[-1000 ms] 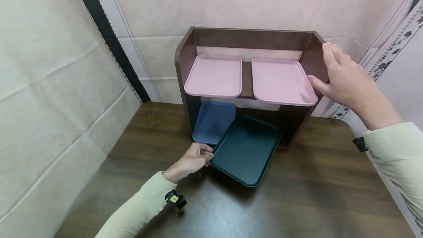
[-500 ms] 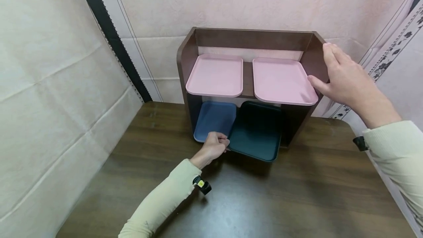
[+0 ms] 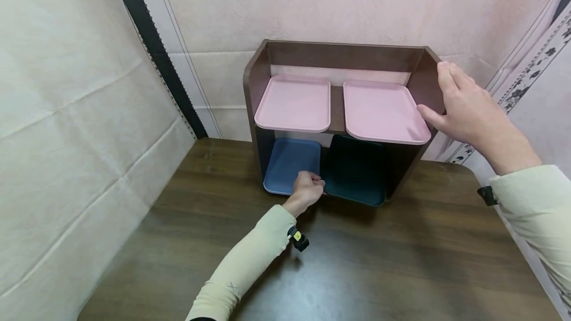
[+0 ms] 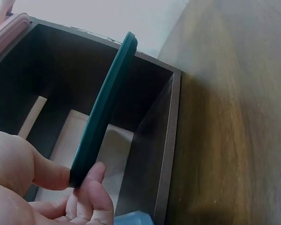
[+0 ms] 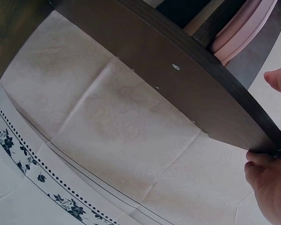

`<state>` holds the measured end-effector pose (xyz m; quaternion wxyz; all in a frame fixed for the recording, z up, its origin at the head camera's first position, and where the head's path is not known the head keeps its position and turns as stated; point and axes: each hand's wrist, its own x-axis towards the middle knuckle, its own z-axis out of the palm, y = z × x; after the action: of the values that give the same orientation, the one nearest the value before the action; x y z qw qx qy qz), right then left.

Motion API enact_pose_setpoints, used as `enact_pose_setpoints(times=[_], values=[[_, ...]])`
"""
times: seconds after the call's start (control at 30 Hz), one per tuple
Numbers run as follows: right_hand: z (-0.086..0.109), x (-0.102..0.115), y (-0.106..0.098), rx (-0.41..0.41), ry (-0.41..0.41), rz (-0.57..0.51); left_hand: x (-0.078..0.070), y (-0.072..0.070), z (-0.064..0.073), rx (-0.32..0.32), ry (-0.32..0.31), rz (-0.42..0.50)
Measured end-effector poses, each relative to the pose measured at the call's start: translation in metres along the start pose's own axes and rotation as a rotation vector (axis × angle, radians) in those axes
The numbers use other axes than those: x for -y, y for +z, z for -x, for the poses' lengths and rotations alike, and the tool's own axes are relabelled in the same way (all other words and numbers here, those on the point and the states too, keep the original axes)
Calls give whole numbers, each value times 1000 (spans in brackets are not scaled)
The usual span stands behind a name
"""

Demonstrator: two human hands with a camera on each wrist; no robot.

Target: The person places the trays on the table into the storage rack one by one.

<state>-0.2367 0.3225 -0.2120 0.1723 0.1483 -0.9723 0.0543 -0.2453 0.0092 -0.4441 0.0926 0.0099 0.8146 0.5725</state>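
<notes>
My left hand (image 3: 308,188) pinches the near left corner of a dark green tray (image 3: 354,175), thumb on one face and fingers on the other. Most of this tray lies inside the lower right part of a brown two-tier shelf (image 3: 345,56). In the left wrist view the green tray (image 4: 105,108) appears edge-on, with a gap between it and the lower board. A blue tray (image 3: 292,162) sits beside it at lower left. Up at the shelf's right side panel, my right hand (image 3: 473,113) grips the edge, thumb inside and fingers outside.
Two pink trays, a left one (image 3: 294,103) and a right one (image 3: 383,110), lie side by side on the upper tier, fronts sticking out. The shelf stands on a brown wooden table (image 3: 379,261), against a pale cloth (image 3: 339,4) at the back.
My left hand has moved forward and right, carrying the green tray deeper into the lower tier and turning it straighter. The right hand has kept its place on the shelf.
</notes>
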Motion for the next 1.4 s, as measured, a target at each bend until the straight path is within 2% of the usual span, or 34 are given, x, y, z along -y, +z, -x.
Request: enact_pose_setpoints(times=[0.33, 0.67, 0.93, 1.2, 1.4], values=[[0, -2, 2, -14, -3, -11, -5, 22, -7, -90, -35, -52], [1, -3, 2, -5, 5, -3, -2, 40, -14, -140, -51, -76], [0, -1, 3, -18, 3, 2, 5, 47, -15, -185, -61, -109], [0, -1, 4, -18, 16, -4, 15, 51, -18, -184, -64, -131], [1, -1, 4, -17, 23, -5, 23, 56, -22, -209, -14, -175]])
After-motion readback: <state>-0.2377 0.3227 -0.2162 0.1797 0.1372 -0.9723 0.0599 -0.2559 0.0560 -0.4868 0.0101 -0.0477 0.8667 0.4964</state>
